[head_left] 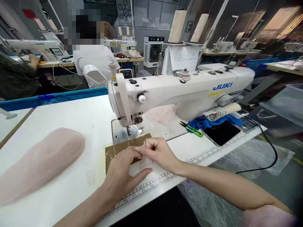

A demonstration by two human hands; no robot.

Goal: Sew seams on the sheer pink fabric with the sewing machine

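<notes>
My left hand [123,175] and my right hand [159,153] meet over a small piece of pale sheer fabric [142,166] lying on the white table [78,116], just in front of the needle [128,130] of a white JUKI sewing machine [180,90]. Both hands have their fingers curled and pinching the fabric's edge. The piece rests partly on a brown card patch [118,146] taped beside the needle plate. A printed ruler strip [151,184] runs along the table's front edge.
A stack of pale pink fabric [40,160] lies at the left. Green-handled snips [193,129], a blue cloth [208,122] and a dark phone [221,132] sit at the right. A person in a white shirt [94,61] works at a machine behind.
</notes>
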